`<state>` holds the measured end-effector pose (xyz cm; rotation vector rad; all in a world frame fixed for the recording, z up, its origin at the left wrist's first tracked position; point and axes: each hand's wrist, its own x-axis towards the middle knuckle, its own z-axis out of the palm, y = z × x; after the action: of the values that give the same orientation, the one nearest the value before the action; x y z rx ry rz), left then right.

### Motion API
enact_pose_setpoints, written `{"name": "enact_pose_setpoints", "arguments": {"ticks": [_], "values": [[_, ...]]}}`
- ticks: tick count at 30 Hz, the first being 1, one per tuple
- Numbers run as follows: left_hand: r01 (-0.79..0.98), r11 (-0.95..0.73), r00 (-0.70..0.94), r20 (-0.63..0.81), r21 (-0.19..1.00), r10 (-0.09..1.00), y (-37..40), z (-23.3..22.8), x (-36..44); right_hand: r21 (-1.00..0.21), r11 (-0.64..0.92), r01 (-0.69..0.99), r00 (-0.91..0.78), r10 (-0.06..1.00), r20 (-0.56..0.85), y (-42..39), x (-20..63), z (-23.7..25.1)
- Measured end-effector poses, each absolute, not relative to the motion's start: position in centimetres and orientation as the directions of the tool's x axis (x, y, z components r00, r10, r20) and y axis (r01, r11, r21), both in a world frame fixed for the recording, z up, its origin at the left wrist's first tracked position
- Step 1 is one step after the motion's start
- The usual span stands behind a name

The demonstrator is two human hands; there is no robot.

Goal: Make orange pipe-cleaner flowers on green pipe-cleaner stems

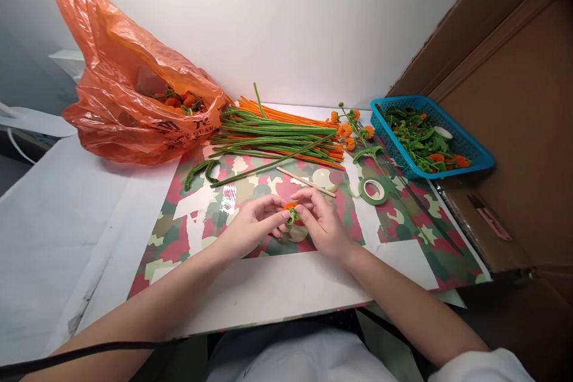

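A small orange pipe-cleaner pumpkin with a green curled top [292, 212] is pinched between my two hands above the patterned mat. My left hand [262, 219] closes on its left side with thumb and fingers. From the right, my right hand [323, 222] grips the same piece, its index finger over the top. Just beyond my hands lies a thin wooden stick [306, 182]. To the right of it stands a roll of green tape [373, 191]. Green pipe cleaners [277, 126] are bunched over orange pipe cleaners [329, 156] farther back.
An orange plastic bag [147, 101] with finished pieces stands at back left. A blue basket [432, 172] of green and orange pieces sits at right. Small orange pumpkins on stems [347, 130] lie beside the bundle. A pink-handled cutter [492, 221] rests on cardboard at right.
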<state>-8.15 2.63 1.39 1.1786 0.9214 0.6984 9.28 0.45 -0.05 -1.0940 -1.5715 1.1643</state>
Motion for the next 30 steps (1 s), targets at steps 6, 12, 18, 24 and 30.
{"name": "enact_pose_setpoints", "arguments": {"ticks": [6, 12, 18, 24, 30], "values": [[-0.009, 0.314, 0.5, -0.268, 0.949, 0.824, 1.9, 1.9, -7.5, -0.822, 0.385, 0.419, -0.126, 0.921, 0.367, 0.7, 9.3, -0.1], [-0.054, 0.35, 0.405, -0.3, 0.935, 0.864, 1.9, 1.3, -7.5, -0.644, 0.474, 0.601, -0.123, 0.851, 0.511, 1.0, 9.4, 0.0], [-0.016, 0.227, 0.37, -0.206, 0.974, 0.906, 2.0, 0.5, -7.7, -0.692, 0.463, 0.554, -0.301, 0.886, 0.351, 1.0, 9.9, 0.5], [0.093, 0.028, 0.408, -0.063, 0.995, 0.911, 1.9, -0.1, -8.0, -0.744, 0.363, 0.56, -0.34, 0.92, 0.194, 1.3, 9.9, 0.5], [0.211, -0.192, 0.416, 0.09, 0.958, 0.905, 1.9, 0.0, -8.1, -0.912, 0.193, 0.362, -0.241, 0.964, 0.109, 1.5, 9.3, 0.5]]}}
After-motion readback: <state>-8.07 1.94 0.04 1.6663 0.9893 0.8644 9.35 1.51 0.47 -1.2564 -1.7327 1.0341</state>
